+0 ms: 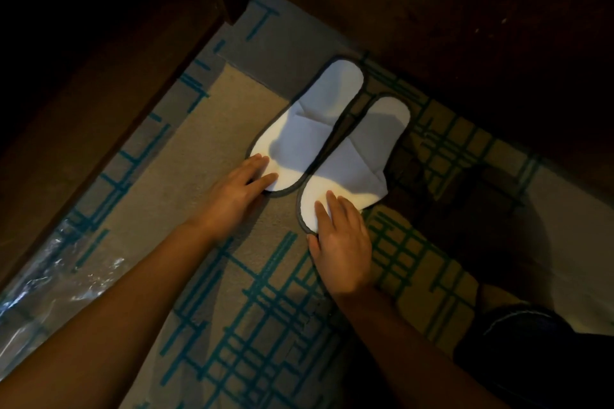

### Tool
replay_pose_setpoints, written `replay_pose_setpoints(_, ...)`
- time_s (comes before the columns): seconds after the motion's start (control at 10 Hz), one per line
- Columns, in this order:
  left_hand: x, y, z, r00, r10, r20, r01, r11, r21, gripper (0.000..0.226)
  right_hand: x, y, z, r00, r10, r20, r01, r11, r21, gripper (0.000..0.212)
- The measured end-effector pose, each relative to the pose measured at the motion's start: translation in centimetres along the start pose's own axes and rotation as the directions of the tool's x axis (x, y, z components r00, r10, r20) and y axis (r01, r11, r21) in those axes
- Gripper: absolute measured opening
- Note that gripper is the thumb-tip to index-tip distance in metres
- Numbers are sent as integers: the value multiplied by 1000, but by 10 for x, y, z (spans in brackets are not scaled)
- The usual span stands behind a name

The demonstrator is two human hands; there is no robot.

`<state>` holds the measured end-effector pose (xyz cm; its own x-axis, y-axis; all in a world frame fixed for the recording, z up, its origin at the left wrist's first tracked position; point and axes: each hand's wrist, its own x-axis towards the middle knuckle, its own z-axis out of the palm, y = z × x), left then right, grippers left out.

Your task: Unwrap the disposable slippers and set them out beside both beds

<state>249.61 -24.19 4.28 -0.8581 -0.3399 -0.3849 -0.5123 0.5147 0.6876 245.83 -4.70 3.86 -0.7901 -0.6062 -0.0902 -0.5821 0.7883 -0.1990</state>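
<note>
Where the head view looks down on a beige short-pile carpet (212, 129) crossed with teal line patterns, two flat white cloth slippers with dark grey piping lie side by side, touching. Straight fingers of the left hand (237, 188) press on the left slipper (309, 129); the right hand (339, 242) lies flat on the right slipper (362, 149). Crinkled clear plastic wrapping (50, 279) lies at lower left, beside dark wooden furniture (99, 76).
</note>
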Motion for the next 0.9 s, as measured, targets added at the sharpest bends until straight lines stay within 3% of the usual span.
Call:
replay_pose_setpoints(0.3, 1, 3, -1, 999, 33, -15, -32, 997, 73, 47, 10, 12, -2, 1000, -13, 1, 13, 998, 57, 62)
replay_pose_setpoints(0.4, -4, -8, 0, 986, 167, -11, -156, 945, 289, 47, 12, 15, -3, 1000, -12, 19, 11, 998, 61, 61)
replay_pose_setpoints(0.5, -2, -9, 0, 982, 189, 13, -181, 916, 357, 49, 12, 15, -3, 999, -10, 45, 7, 998, 67, 61)
replay_pose_setpoints(0.6, 0, -1, 0, 986, 165, -1, -159, 953, 257, 48, 12, 16, -2, 998, -20, 52, 16, 997, 70, 60)
replay_pose_setpoints(0.8, -6, -6, -4, 945, 317, 74, -304, 780, 547, 54, 9, 18, -3, 999, -42, 4, 41, 993, 108, 57)
replay_pose_setpoints(0.9, -9, -15, 1, 949, 310, 62, -293, 789, 540, 46, 6, 13, -9, 994, -90, -56, 97, 987, 130, 47)
